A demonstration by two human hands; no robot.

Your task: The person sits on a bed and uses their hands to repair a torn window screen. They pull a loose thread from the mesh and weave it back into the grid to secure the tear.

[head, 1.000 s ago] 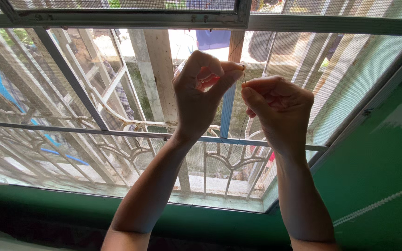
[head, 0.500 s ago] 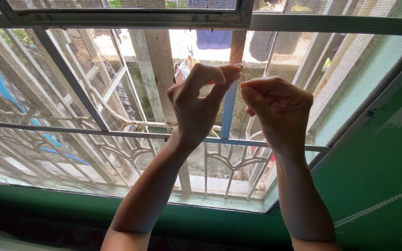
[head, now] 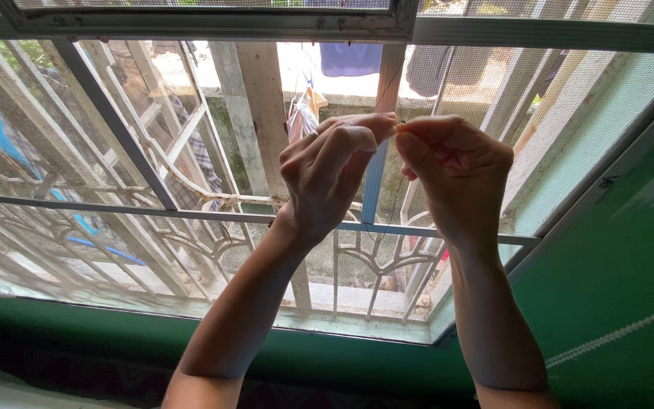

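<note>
Both of my hands are raised in front of a window. My left hand (head: 325, 176) has its thumb and forefinger pinched together, and the tips meet those of my right hand (head: 456, 176). A thin dark thread (head: 397, 198) hangs down from the point where the fingertips touch. Whatever else is pinched there is too small to make out. My forearms rise from the bottom edge of the view.
Behind my hands is a mesh window screen (head: 569, 121) in a pale frame (head: 191, 26), with a horizontal bar (head: 115, 206) across it. Outside are a white ornamental metal grille (head: 213, 242) and hanging clothes (head: 350, 57). A green wall (head: 622, 257) stands to the right and a green sill (head: 100, 333) below.
My left hand's fingers have curled down and to the right, closing the small gap to my right fingertips. My right hand has barely moved.
</note>
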